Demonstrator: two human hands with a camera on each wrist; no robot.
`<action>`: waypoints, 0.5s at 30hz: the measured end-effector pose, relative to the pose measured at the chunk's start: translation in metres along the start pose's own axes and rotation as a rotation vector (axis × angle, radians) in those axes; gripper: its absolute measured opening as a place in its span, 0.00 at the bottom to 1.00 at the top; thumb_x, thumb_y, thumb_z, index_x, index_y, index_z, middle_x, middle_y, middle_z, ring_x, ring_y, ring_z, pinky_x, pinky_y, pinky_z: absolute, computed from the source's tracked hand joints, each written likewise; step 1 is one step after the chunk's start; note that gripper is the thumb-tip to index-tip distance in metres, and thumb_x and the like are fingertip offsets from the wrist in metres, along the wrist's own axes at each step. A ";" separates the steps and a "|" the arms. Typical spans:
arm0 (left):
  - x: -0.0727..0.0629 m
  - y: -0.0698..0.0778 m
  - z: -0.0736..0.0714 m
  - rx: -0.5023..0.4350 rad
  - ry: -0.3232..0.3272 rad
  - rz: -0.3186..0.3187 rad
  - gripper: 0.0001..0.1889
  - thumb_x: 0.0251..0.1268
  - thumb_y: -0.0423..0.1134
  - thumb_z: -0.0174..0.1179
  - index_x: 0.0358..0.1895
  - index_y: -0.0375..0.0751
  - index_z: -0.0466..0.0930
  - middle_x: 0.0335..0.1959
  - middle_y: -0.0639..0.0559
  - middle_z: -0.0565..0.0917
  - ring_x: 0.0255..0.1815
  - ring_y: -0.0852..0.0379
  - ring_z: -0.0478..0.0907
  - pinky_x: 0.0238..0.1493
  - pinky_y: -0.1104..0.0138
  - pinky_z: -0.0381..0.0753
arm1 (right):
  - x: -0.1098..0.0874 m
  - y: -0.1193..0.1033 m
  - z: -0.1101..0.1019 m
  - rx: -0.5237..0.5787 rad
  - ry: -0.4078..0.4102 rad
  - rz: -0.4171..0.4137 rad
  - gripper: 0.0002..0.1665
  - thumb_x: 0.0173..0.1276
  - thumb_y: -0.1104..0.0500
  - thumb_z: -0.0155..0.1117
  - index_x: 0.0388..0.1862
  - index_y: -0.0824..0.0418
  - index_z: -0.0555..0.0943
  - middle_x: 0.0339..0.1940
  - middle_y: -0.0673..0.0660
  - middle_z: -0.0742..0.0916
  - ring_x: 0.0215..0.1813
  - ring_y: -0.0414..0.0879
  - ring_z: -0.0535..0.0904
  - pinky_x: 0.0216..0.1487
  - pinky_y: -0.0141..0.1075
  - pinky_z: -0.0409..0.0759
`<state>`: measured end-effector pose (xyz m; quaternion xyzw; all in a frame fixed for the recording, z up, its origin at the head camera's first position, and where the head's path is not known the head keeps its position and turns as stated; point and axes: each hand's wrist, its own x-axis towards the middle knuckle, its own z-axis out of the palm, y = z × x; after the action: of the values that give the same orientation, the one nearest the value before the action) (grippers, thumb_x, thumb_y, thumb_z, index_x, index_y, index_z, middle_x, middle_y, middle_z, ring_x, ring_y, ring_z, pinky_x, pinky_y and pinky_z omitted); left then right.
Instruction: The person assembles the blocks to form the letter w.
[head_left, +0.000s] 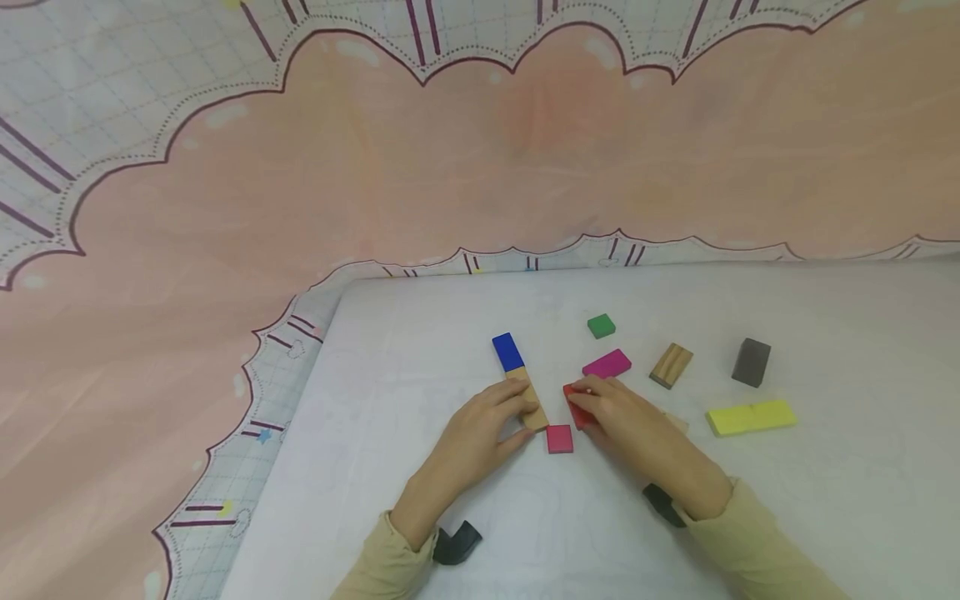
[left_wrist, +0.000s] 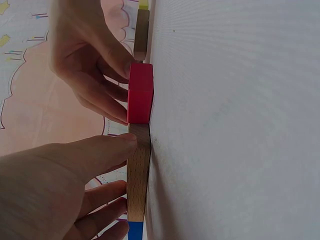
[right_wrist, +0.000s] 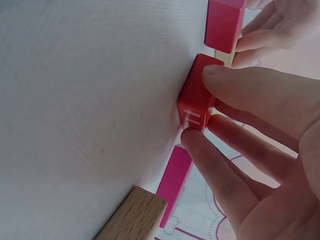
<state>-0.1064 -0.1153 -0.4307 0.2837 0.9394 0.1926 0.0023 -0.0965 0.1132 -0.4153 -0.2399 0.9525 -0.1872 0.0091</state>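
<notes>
A long tan wooden block [head_left: 536, 420] lies on the white table, end to end with a blue block [head_left: 508, 352]. My left hand [head_left: 476, 433] pinches the tan block, thumb on one side and fingers on the other, as the left wrist view shows. A pinkish-red square block [head_left: 559, 439] sits at the near end of the tan block [left_wrist: 138, 190]. Just right of it, my right hand [head_left: 633, 421] holds a red block [right_wrist: 195, 92] between thumb and fingers. White marks show on the end of this block. It stays apart from the pinkish-red block [right_wrist: 223, 27].
Beyond the right hand lie a magenta block [head_left: 607, 363], a green block [head_left: 601, 326] and a striped wooden block [head_left: 671, 365]. Farther right are a dark grey block [head_left: 752, 362] and a yellow block [head_left: 752, 417]. The right wrist partly hides a pale block [head_left: 678, 422].
</notes>
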 end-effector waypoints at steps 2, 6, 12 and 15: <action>0.000 0.000 0.001 0.003 0.004 0.003 0.16 0.64 0.44 0.68 0.54 0.49 0.84 0.68 0.52 0.76 0.72 0.53 0.69 0.70 0.58 0.71 | 0.000 0.000 0.000 0.000 0.006 0.004 0.27 0.56 0.61 0.78 0.56 0.64 0.84 0.55 0.62 0.84 0.58 0.56 0.81 0.54 0.47 0.84; 0.000 -0.001 0.001 0.003 0.009 0.008 0.16 0.64 0.44 0.68 0.54 0.49 0.84 0.68 0.52 0.76 0.72 0.53 0.69 0.70 0.58 0.71 | 0.001 0.001 0.001 -0.008 0.032 -0.001 0.28 0.55 0.60 0.79 0.55 0.65 0.84 0.53 0.61 0.84 0.56 0.55 0.81 0.54 0.46 0.84; 0.000 0.000 0.000 0.002 0.011 0.010 0.16 0.63 0.43 0.69 0.54 0.49 0.84 0.67 0.52 0.76 0.71 0.53 0.70 0.70 0.58 0.71 | 0.002 0.002 0.002 -0.031 0.051 0.009 0.27 0.55 0.60 0.79 0.55 0.66 0.84 0.51 0.61 0.84 0.54 0.54 0.82 0.52 0.44 0.85; 0.000 0.001 -0.001 0.003 0.010 0.009 0.16 0.63 0.43 0.68 0.54 0.49 0.84 0.67 0.52 0.76 0.71 0.53 0.70 0.70 0.58 0.71 | 0.003 0.002 0.003 -0.035 0.064 0.018 0.27 0.54 0.59 0.79 0.54 0.65 0.85 0.50 0.61 0.84 0.53 0.53 0.82 0.51 0.44 0.85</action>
<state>-0.1063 -0.1148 -0.4299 0.2868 0.9384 0.1927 -0.0036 -0.0995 0.1122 -0.4182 -0.2253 0.9576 -0.1778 -0.0238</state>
